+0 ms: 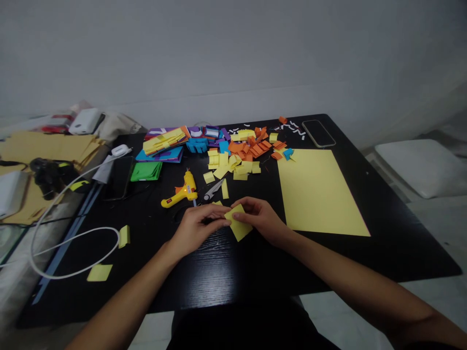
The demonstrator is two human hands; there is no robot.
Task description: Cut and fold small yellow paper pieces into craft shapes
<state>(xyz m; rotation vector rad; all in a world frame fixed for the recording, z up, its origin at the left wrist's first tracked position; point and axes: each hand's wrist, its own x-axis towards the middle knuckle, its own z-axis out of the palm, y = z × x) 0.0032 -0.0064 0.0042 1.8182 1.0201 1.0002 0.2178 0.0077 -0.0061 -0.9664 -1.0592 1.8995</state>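
A small yellow paper piece (pixel 240 228) is held above the black table's front middle. My right hand (pixel 260 218) pinches it, thumb on top and fingers behind. My left hand (pixel 200 224) has its thumb and fingers closed at the paper's left edge. Just beyond my hands lie scissors (pixel 213 190) and a narrow yellow strip (pixel 225 188). To their left rests a yellow glue gun (pixel 185 191) with an orange trigger. A heap of folded yellow pieces (pixel 233 165) and orange pieces (pixel 253 147) sits farther back.
A large yellow sheet (pixel 321 194) lies on the right, a phone (pixel 318 133) behind it. Stacked coloured papers (pixel 164 143) and a green bundle (pixel 146 171) stand back left. A white cable (pixel 76 277) loops over the left edge near loose yellow pieces (pixel 99 272).
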